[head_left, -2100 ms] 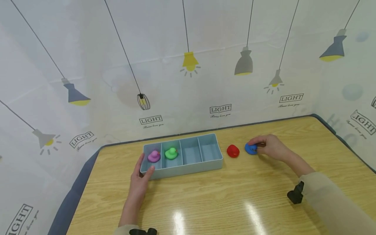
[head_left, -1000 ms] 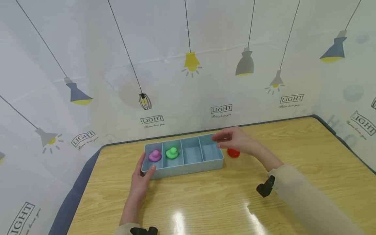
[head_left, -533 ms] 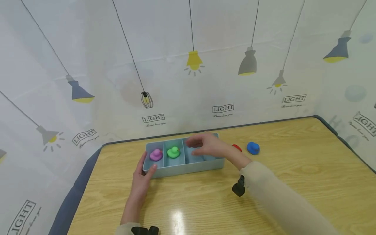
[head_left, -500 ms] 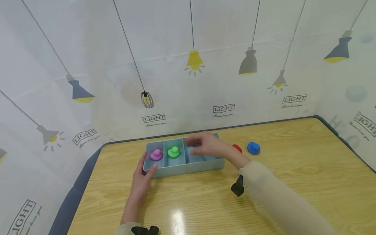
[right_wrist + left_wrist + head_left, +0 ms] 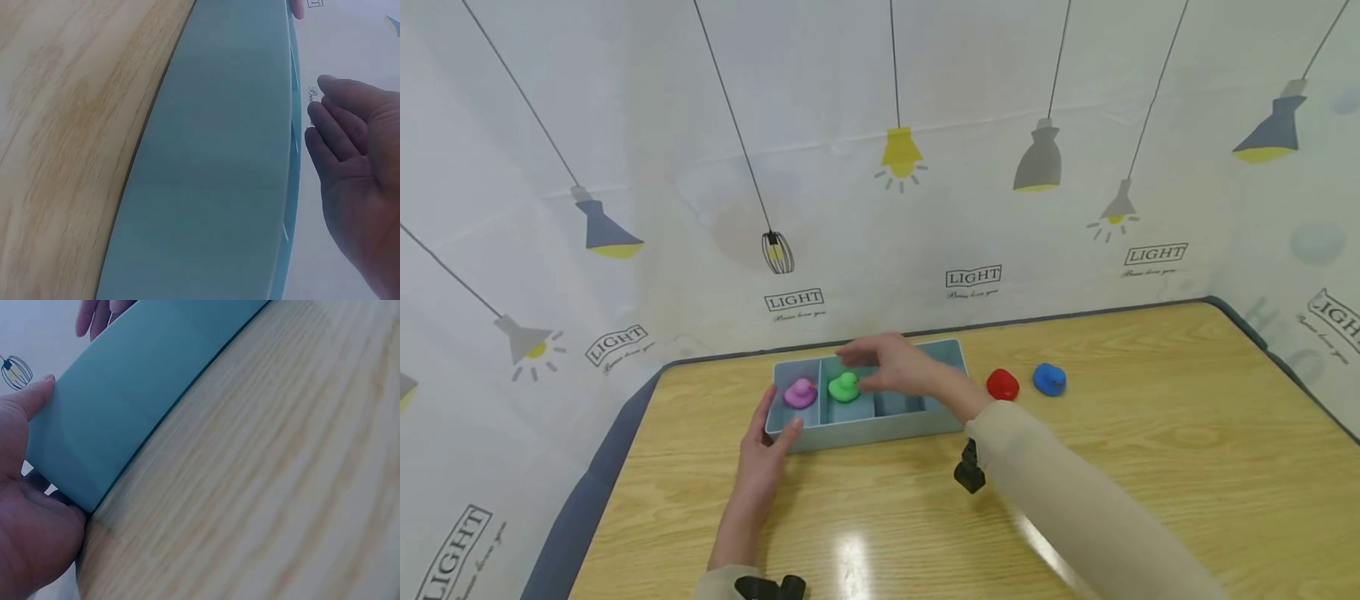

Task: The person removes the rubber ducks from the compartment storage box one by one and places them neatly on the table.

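A light blue box with a row of compartments stands on the table. My left hand holds its left end, thumb at the front wall and fingers round the end. A purple toy duck sits in the leftmost compartment, a green toy duck in the one beside it. Over the box, close to the green duck, hovers my right hand; its fingers are loosely bent with nothing between them, as the right wrist view also shows. The right hand and forearm partly cover the other compartments.
Right of the box, a red toy and a blue toy duck lie on the wooden table. A white cloth wall printed with lamps rises behind the table's far edge.
My right hand has left the blue duck and travelled leftward over the box to the green duck. The ducks stay where they were, and the left hand keeps its hold.
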Demonstrator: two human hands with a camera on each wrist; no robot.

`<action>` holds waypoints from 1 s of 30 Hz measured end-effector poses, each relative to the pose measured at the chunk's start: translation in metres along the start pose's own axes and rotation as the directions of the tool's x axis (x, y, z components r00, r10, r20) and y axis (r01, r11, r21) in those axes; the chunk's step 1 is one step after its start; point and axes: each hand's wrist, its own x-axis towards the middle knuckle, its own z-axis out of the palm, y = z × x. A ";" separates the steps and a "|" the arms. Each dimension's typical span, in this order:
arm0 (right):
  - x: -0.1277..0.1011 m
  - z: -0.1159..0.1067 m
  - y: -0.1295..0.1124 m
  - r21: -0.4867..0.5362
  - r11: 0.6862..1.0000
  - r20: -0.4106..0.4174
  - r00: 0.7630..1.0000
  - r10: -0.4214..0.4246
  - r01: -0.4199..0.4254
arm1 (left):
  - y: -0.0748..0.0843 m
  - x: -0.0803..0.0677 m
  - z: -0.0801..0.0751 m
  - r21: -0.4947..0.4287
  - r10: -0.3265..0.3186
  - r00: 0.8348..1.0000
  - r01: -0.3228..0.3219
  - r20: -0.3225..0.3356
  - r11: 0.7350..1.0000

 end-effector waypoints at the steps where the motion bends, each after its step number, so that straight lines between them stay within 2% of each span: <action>1: 0.002 0.001 0.000 -0.007 1.000 0.007 1.000 0.005 -0.005 | 0.000 0.000 0.000 0.002 -0.001 1.000 0.001 0.002 1.000; 9: 0.012 0.004 0.001 -0.041 0.998 0.029 0.998 0.056 -0.055 | 0.002 -0.003 -0.003 0.010 -0.016 1.000 0.016 0.013 1.000; 16: 0.016 0.005 0.005 -0.080 0.995 0.035 0.998 0.058 -0.055 | 0.005 -0.002 -0.004 0.015 -0.018 1.000 0.018 0.017 1.000; 20: 0.018 0.005 0.004 -0.147 0.988 0.062 0.996 0.066 -0.057 | 0.005 -0.002 -0.003 0.014 -0.027 0.999 0.027 0.022 1.000; 24: 0.020 0.006 0.004 -0.259 0.965 0.098 0.993 0.061 -0.033 | 0.005 -0.003 -0.003 0.018 -0.036 0.999 0.036 0.025 0.999; 30: 0.022 0.009 0.006 -0.417 0.909 0.121 0.992 0.037 0.017 | 0.003 -0.002 -0.002 0.009 -0.038 0.999 0.038 0.024 0.999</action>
